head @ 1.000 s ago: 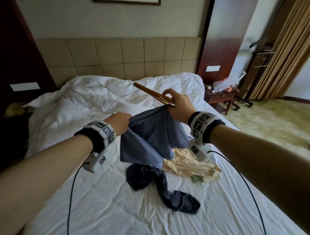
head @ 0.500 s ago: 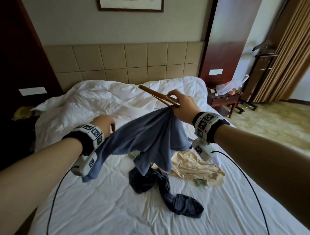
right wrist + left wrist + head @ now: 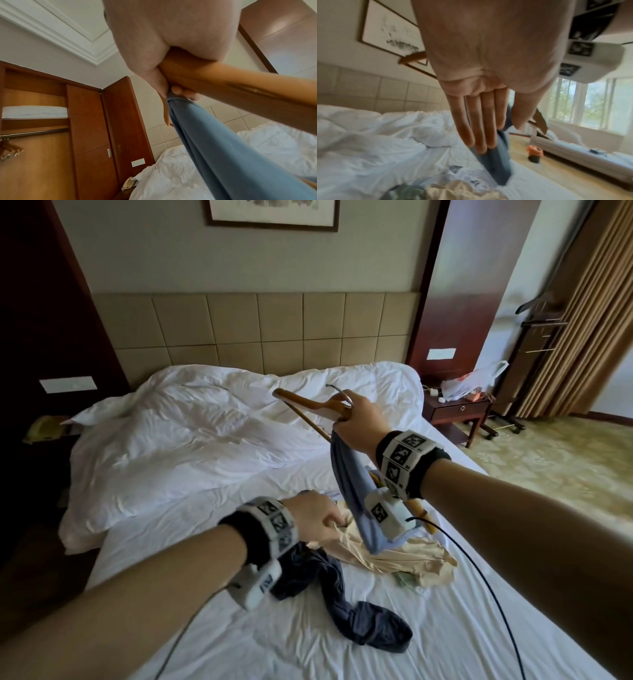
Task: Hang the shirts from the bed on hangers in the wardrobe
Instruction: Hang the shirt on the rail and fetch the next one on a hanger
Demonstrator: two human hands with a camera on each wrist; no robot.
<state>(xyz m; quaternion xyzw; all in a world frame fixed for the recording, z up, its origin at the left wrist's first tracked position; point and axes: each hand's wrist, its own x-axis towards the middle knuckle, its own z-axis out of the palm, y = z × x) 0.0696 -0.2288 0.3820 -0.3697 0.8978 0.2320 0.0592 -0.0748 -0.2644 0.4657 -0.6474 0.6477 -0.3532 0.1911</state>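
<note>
My right hand [image 3: 354, 424] is raised over the bed and grips a wooden hanger [image 3: 305, 405] together with the top of a blue shirt [image 3: 352, 494], which hangs down from the fist. The right wrist view shows the fingers curled round the hanger [image 3: 240, 83] and the blue shirt [image 3: 223, 148]. My left hand [image 3: 322, 517] is low over the bed, above a beige shirt [image 3: 404, 559]. Its fingers [image 3: 479, 128] are straight, with the blue shirt [image 3: 501, 165] running down beside them. A dark navy shirt [image 3: 342, 597] lies crumpled on the sheet.
A bunched white duvet [image 3: 178, 446] covers the head of the bed [image 3: 205, 559]. A nightstand [image 3: 455, 409] with a plastic bag stands at the right. The open wardrobe [image 3: 34, 155] with its rail [image 3: 34, 133] shows in the right wrist view.
My left hand let go of the blue shirt's stretched side and moved right and down toward the beige shirt. The right hand rose with hanger and shirt, which now hangs straight.
</note>
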